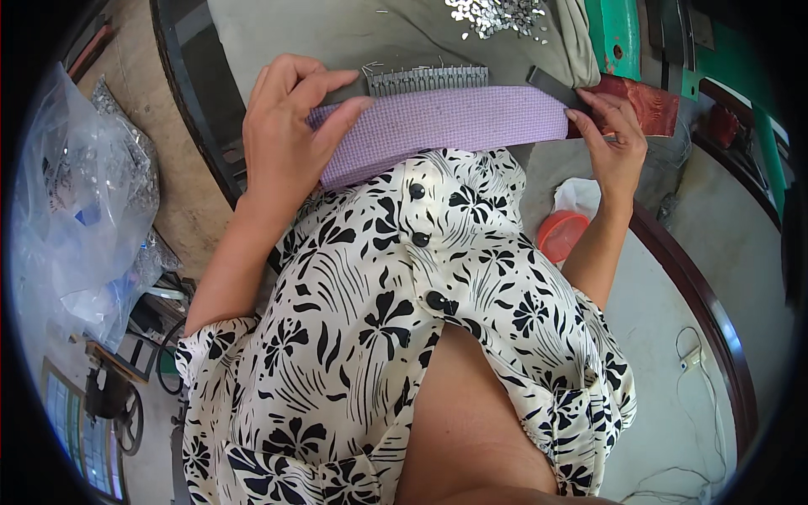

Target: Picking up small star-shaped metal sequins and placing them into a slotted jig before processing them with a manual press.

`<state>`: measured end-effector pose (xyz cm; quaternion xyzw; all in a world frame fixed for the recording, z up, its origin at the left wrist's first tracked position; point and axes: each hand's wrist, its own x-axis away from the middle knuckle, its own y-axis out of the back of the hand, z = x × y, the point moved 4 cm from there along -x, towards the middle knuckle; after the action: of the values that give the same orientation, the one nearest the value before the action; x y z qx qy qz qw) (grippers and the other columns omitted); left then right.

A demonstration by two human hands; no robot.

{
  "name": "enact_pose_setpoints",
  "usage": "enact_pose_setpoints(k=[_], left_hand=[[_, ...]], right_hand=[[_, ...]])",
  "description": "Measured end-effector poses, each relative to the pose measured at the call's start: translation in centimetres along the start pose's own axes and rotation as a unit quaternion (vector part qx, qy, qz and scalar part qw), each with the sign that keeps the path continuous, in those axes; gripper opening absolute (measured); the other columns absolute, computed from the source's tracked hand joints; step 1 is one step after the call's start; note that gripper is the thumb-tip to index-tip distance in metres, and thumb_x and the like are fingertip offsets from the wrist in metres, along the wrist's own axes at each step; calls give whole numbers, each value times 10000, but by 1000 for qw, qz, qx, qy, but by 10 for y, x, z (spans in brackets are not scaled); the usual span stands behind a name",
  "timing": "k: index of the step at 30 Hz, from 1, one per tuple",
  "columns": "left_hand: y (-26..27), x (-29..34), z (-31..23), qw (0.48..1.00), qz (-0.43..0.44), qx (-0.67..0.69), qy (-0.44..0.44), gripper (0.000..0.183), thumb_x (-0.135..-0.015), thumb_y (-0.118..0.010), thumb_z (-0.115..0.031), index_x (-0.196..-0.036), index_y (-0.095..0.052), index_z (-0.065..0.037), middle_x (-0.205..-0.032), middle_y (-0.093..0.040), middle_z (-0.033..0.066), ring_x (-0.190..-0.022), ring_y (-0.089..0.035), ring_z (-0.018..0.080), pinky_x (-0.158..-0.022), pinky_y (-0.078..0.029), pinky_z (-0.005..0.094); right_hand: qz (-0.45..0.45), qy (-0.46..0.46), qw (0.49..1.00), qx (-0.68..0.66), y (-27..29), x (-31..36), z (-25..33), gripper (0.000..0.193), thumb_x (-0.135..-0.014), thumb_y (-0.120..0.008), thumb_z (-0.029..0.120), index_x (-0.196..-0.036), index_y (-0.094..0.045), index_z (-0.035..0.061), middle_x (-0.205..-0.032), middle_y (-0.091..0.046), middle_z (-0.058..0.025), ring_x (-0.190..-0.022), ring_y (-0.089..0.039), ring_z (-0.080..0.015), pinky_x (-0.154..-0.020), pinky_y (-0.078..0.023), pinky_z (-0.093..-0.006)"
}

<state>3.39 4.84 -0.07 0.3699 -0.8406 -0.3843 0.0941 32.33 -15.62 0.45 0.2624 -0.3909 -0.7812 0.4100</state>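
My left hand point(290, 114) hovers at the left end of a grey metal row of upright pins or clips point(429, 79). Its thumb and forefinger are apart, with a dark end piece showing between them. In front of the row, nearest my body, lies a lavender checked padded strip point(454, 118). At its right end, my right hand point(613, 139) pinches the near end of a dark flat bar point(551, 87) between thumb and fingers. Whether this bar joins the pin row is hidden. A few loose pins point(373, 66) lie by the row's left end.
Silvery small pieces point(497, 15) are heaped on the grey-green cloth point(295, 29) beyond. A red-brown board point(656, 105) and green metal frame point(610, 38) stand right. Clear plastic bags point(84, 202) hang left. An orange-red tub point(562, 234) sits below my right forearm; cables point(699, 421) trail lower right.
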Motion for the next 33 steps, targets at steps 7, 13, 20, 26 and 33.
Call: enact_pose_setpoints(k=[7,13,20,26,33], left_hand=[[-5,-1,-1,1000,-1,-1,3,259,-737,-835,-71,-986,-767,-50,-919,-634,53,-898,-581,209,-792,-458,307],[-10,3,1,1000,-13,13,12,259,-725,-844,-79,-973,-771,-71,-922,-634,39,-899,-573,196,-808,-432,307],[-10,5,-3,999,-45,-5,-26,193,-737,-837,-140,-913,-760,-123,-890,-604,-22,-830,-538,183,-761,-359,326],[-10,5,-3,998,-41,-11,-36,173,-751,-824,-146,-908,-754,-126,-896,-603,-21,-842,-541,184,-761,-358,331],[-11,4,-5,999,-35,-10,-33,183,-755,-821,-149,-923,-753,-122,-909,-606,-11,-851,-546,186,-769,-359,330]], right_hand=[[2,46,998,38,0,2,11,252,-817,-785,18,-1068,-755,26,-1004,-685,-78,-802,-656,-156,-666,-535,-265],[-68,97,993,-19,9,7,40,275,-803,-792,-9,-1074,-747,17,-1001,-677,-99,-818,-654,-164,-696,-556,-269],[-82,137,987,-8,-1,-12,51,272,-791,-803,0,-1056,-751,30,-984,-680,-98,-830,-648,-186,-652,-531,-268],[-72,142,987,4,-5,-18,49,281,-819,-779,-14,-1096,-740,14,-1024,-693,-104,-895,-667,-197,-778,-528,-287],[-77,136,988,-2,-2,-23,47,266,-811,-787,21,-1073,-746,30,-998,-694,-96,-878,-667,-214,-770,-531,-297]])
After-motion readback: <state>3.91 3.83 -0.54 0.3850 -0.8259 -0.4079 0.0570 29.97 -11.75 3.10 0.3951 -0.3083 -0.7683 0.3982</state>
